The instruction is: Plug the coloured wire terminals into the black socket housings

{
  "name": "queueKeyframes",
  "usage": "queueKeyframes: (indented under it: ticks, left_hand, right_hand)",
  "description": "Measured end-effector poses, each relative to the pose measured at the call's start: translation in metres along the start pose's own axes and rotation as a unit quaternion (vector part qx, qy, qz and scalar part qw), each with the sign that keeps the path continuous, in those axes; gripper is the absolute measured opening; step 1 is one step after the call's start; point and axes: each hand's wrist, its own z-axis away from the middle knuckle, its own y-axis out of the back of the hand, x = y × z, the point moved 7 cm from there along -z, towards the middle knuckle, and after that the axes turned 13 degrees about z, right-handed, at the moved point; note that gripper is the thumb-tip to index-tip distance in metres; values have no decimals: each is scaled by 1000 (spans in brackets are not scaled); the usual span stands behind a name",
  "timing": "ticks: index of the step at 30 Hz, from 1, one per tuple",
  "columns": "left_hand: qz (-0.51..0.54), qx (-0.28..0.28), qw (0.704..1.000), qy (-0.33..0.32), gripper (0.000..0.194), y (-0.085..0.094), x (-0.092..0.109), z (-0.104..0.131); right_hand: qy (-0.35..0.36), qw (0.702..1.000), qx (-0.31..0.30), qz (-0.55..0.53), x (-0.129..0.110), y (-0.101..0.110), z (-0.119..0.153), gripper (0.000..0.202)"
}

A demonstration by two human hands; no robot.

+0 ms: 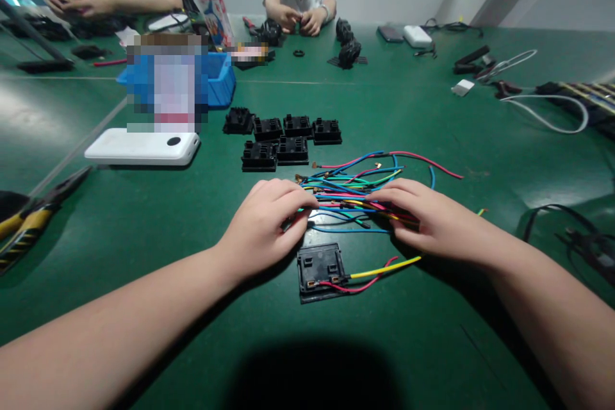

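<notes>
A loose bundle of blue, red, green and yellow wires (346, 195) lies on the green table between my hands. At its left end my left hand (273, 218) has thumb and fingers closed on some wires. My right hand (418, 211) grips the right part of the bundle, fingers curled over it. Just below the bundle, nearer to me, rests a square black plastic panel (319, 269), with a yellow wire (384, 268) and a red wire attached at its lower edge. Several black plastic parts (293, 150) stand grouped beyond the wires.
At left are a white power bank (139, 147), yellow-black pliers (38, 218) and a blue basket (221, 80). A bottle (211, 6) stands behind them. Two people sit across the table. Cables (548, 109) and a white adapter (463, 87) lie at right.
</notes>
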Motion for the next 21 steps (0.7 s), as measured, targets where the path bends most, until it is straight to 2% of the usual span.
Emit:
queueKeyframes:
  ticks: [5,13,17,21]
  left_hand:
    - [9,17,1000,10,12,3,-1,0]
    - [29,17,999,-16,6,5,6,-1]
    - [41,-4,999,-28,7,3,8,0]
    - [36,-27,999,-26,8,-2,5,0]
  right_hand:
    - [-15,998,49,43,7,2,-3,41]
    - [3,989,94,113,0,1,-5,27]
    - [-9,988,85,131,2,-2,-8,27]
    - [-64,985,64,146,8,-6,-10,26]
